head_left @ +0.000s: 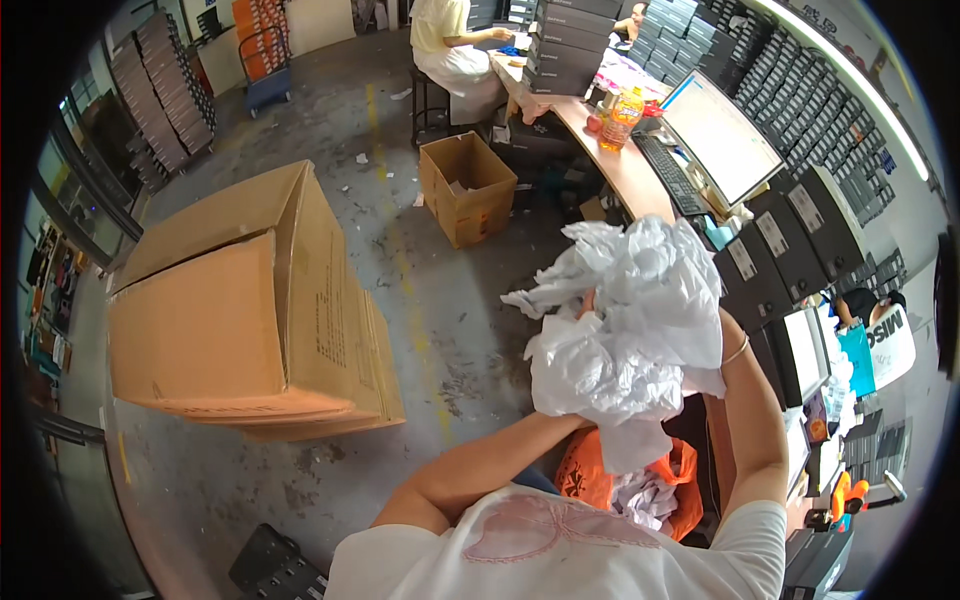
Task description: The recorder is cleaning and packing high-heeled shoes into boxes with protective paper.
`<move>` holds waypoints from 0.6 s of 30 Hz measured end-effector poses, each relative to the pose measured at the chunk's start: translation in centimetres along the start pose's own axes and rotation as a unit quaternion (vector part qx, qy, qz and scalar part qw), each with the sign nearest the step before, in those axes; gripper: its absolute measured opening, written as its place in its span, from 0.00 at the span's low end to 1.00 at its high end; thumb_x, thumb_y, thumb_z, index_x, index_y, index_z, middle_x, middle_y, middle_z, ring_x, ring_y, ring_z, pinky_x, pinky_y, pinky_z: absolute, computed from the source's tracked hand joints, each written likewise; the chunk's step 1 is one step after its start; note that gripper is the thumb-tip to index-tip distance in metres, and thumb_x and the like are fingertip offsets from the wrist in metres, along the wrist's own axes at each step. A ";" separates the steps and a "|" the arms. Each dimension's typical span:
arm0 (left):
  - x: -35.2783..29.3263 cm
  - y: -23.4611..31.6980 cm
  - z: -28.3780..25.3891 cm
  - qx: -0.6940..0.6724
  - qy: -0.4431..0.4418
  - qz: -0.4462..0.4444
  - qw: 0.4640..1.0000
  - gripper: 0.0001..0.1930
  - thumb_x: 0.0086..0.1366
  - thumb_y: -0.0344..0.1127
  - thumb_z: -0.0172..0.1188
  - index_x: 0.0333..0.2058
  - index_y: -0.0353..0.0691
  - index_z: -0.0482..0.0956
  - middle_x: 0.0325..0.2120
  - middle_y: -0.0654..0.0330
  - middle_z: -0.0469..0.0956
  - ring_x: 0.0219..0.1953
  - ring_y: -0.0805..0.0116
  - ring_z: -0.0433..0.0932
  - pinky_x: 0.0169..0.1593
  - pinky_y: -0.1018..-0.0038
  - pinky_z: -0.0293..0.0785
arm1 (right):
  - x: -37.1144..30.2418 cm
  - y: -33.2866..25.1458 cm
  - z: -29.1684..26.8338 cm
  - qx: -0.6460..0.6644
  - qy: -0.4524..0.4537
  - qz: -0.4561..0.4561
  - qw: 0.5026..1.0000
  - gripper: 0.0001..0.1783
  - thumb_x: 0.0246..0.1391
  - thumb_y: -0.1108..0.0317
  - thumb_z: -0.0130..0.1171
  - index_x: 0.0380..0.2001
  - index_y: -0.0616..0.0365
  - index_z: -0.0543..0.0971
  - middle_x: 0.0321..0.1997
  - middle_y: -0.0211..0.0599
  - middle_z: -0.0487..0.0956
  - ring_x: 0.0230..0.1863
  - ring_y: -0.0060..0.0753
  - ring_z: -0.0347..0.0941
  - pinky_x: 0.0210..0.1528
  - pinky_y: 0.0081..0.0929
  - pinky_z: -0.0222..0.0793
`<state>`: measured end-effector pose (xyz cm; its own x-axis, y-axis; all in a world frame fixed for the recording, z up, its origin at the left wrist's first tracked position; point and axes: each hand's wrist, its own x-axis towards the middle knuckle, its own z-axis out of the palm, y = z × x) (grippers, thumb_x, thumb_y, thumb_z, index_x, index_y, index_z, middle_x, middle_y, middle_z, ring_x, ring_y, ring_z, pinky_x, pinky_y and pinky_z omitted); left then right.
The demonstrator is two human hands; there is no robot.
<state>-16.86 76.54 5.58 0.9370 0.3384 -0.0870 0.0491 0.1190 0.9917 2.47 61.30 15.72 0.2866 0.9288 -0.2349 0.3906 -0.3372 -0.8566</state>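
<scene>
Paper (640, 320), white and crumpled into one large bundle, hung in front of the person's chest in the head view, beside the left edge of the worktop (630, 180) and near its close end; both hands reached into it from below. Left hand (576, 421) came in from the lower left, only its base showing at the wrist; right hand (729, 328) came up on the other side, above a thin bracelet (738, 351), its fingers behind the sheets; a few fingertips (588, 300) peeped out of the folds, though of which hand I could not tell; the bundle was borne up between the two, but whether either hand was closed or open could not be told.

Below the bundle stood an orange bag (583, 472) with more crumpled paper inside; a loose sheet hung over its opening, and whether they touched was unclear.

On the worktop, a bottle of orange drink (622, 122) stood close to the left edge; a keyboard (668, 172) lay along that same edge, with a lit monitor (725, 128) behind it; dark boxes (790, 240) were ranged at the near end, and a stack of grey boxes (570, 50) rose toward the far end, where a seated co-worker (440, 45) was at work.

On the floor, a big carton (200, 330) stood to the left; a smaller open carton (465, 205) stood just beside the worktop's left edge.
</scene>
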 end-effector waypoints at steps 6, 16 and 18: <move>12.2 3.3 -2.0 0.001 0.004 0.030 1.000 0.30 0.54 0.39 0.63 0.53 0.33 0.66 0.50 0.46 0.71 0.54 0.57 0.71 0.56 0.65 0.67 | 8.7 1.5 -9.3 0.029 -0.004 -0.047 0.998 0.24 0.57 0.67 0.54 0.57 0.64 0.69 0.56 0.42 0.73 0.55 0.31 0.70 0.60 0.30 0.65; 36.0 11.0 -7.2 0.062 0.022 0.099 0.993 0.29 0.54 0.38 0.63 0.53 0.33 0.67 0.49 0.45 0.72 0.53 0.56 0.72 0.55 0.64 0.68 | 29.5 2.0 -27.3 -0.001 0.063 -0.165 0.984 0.26 0.52 0.71 0.61 0.55 0.61 0.71 0.58 0.39 0.73 0.58 0.30 0.67 0.62 0.30 0.61; 41.3 12.9 -8.4 0.074 0.024 0.119 0.990 0.28 0.54 0.38 0.63 0.52 0.33 0.67 0.49 0.45 0.72 0.53 0.56 0.72 0.55 0.64 0.68 | 33.1 1.5 -31.3 -0.005 0.089 -0.176 0.980 0.26 0.52 0.71 0.60 0.55 0.61 0.72 0.58 0.39 0.73 0.58 0.30 0.66 0.62 0.29 0.61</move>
<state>19.55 99.93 13.98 0.9108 0.3849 0.1492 -0.1167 -0.1065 0.9874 39.89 86.72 21.02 0.2807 0.9465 0.1594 0.5020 -0.0032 -0.8649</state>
